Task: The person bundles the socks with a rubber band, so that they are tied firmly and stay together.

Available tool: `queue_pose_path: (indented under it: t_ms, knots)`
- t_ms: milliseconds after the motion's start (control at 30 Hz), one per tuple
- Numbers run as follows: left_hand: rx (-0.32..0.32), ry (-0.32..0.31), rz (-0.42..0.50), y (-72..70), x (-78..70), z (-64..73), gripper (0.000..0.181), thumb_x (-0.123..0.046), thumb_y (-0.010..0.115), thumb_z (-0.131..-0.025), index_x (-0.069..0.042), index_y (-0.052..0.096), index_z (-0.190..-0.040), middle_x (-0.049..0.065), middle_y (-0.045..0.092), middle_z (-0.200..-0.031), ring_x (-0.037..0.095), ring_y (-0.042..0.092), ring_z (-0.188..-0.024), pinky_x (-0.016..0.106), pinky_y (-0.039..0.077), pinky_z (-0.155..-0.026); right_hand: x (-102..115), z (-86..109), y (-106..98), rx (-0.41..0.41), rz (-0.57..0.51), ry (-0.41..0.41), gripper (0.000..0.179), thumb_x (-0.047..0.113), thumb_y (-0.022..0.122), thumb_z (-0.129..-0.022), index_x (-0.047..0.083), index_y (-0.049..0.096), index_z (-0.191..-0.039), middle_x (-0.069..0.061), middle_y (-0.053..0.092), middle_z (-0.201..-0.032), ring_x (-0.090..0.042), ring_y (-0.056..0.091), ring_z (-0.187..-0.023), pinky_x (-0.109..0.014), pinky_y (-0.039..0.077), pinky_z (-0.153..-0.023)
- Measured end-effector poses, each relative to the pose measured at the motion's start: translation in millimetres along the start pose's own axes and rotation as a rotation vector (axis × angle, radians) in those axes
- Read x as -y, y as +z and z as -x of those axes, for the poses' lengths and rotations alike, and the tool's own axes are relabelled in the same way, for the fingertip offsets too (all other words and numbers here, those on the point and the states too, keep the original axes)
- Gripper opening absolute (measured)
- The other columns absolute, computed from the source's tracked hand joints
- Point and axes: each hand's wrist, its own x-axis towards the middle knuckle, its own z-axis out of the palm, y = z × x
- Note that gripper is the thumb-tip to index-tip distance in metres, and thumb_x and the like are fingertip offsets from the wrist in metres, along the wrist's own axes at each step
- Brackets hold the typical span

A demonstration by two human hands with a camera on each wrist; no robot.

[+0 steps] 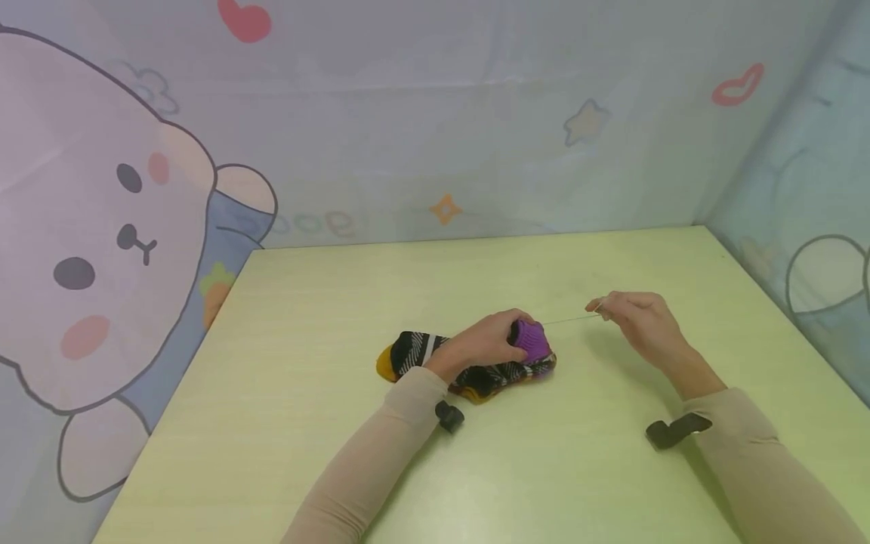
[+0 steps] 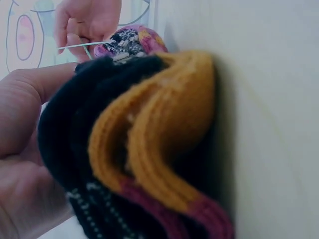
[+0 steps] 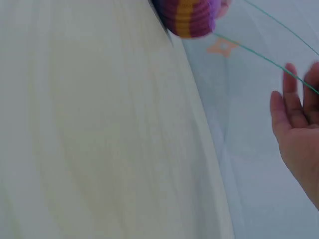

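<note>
A folded bunch of knitted socks in black, white, mustard and purple lies on the table. My left hand grips it from above near the purple cuff. In the left wrist view the mustard and black sock folds fill the middle beside the left fingers. From the cuff end a thin green band stretches out in two strands, like a loop. To the right, my right hand holds the far end of it, raised above the table, with the band pulled taut across its fingers.
The pale yellow table runs back to a cloth backdrop printed with a bear, hearts and stars. Another cloth wall stands along the right side. A black strap mount sits on the right wrist.
</note>
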Motion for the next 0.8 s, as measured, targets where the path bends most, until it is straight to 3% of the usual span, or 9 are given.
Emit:
queue_pose_path:
  t_ms: [100,167,233,300,433,533,633,700,800]
  knots:
    - [-0.004,0.002,0.002,0.1,-0.2,-0.8,0.055,-0.005,0.067,-0.093,-0.007,0.046,-0.144,0.010,0.058,-0.129,0.013,0.060,-0.105,0.023,0.051,-0.080,2.4,-2.4,5.3,-0.015,-0.162,0.038,0.041,0.000,0.041,-0.106,0.003,0.061,-0.071,-0.002,0.064,-0.077,-0.017,0.066,-0.089,-0.030,0.049,-0.093]
    - [-0.005,0.007,-0.003,-0.2,-0.7,-0.9,0.054,-0.004,0.067,-0.093,-0.006,0.046,-0.143,0.011,0.058,-0.129,0.014,0.060,-0.106,0.022,0.050,-0.081,5.1,-3.4,7.2,-0.053,-0.249,0.122,0.043,0.005,0.040,-0.108,0.005,0.051,-0.066,-0.002,0.058,-0.071,-0.016,0.062,-0.074,-0.031,0.052,-0.087]
    - [-0.006,0.013,-0.010,-0.9,-1.5,-0.7,0.054,-0.004,0.067,-0.093,-0.006,0.046,-0.142,0.012,0.057,-0.130,0.016,0.060,-0.108,0.023,0.051,-0.082,8.3,-5.0,8.4,-0.085,-0.407,0.240,0.033,0.011,0.040,-0.109,0.006,0.045,-0.077,-0.001,0.053,-0.069,-0.015,0.050,-0.062,-0.028,0.050,-0.078]
    - [-0.009,0.021,-0.019,-1.6,-2.0,-0.4,0.053,-0.003,0.068,-0.093,-0.005,0.046,-0.141,0.013,0.057,-0.131,0.017,0.060,-0.109,0.023,0.051,-0.083,11.8,-7.1,10.0,-0.128,-0.644,0.372,0.008,0.014,0.040,-0.109,0.010,0.037,-0.103,-0.002,0.051,-0.071,-0.013,0.039,-0.060,-0.028,0.045,-0.072]
    - [-0.015,0.037,-0.039,-1.7,-0.9,-0.5,0.052,-0.002,0.068,-0.092,-0.006,0.047,-0.140,0.013,0.058,-0.130,0.016,0.060,-0.109,0.022,0.050,-0.084,18.8,-9.5,16.6,-0.220,-1.033,0.542,0.024,0.011,0.033,-0.109,0.023,0.013,-0.113,-0.007,0.044,-0.080,-0.013,0.031,-0.064,-0.028,0.037,-0.066]
    - [-0.012,0.045,-0.045,-1.0,0.1,-0.3,0.052,-0.002,0.069,-0.092,-0.006,0.047,-0.139,0.013,0.059,-0.129,0.015,0.060,-0.107,0.022,0.050,-0.084,23.0,-9.0,25.7,-0.296,-1.074,0.558,0.029,0.005,0.032,-0.108,0.021,0.014,-0.124,-0.011,0.043,-0.093,-0.016,0.041,-0.071,-0.027,0.043,-0.071]
    - [-0.010,0.058,-0.059,0.1,-0.4,0.0,0.052,-0.002,0.069,-0.092,-0.006,0.047,-0.139,0.012,0.059,-0.128,0.015,0.060,-0.107,0.021,0.049,-0.085,24.0,-9.4,36.2,-0.342,-1.006,0.557,0.053,0.001,0.036,-0.106,0.017,0.009,-0.149,-0.016,0.042,-0.117,-0.020,0.051,-0.093,-0.026,0.048,-0.086]
    - [-0.010,0.066,-0.073,0.8,-1.3,0.2,0.051,-0.002,0.069,-0.092,-0.005,0.047,-0.138,0.012,0.060,-0.127,0.014,0.060,-0.106,0.021,0.049,-0.085,22.1,-11.0,41.2,-0.313,-0.960,0.563,0.063,0.002,0.036,-0.107,0.008,0.000,-0.158,-0.020,0.032,-0.141,-0.019,0.045,-0.115,-0.023,0.046,-0.092]
    - [-0.007,0.075,-0.085,1.8,-2.8,0.6,0.051,-0.003,0.068,-0.092,-0.006,0.047,-0.139,0.011,0.060,-0.127,0.013,0.060,-0.105,0.020,0.049,-0.085,17.3,-12.8,45.5,-0.193,-0.884,0.534,0.066,-0.002,0.027,-0.106,0.006,-0.013,-0.158,-0.016,0.003,-0.163,-0.018,0.026,-0.138,-0.019,0.044,-0.094]
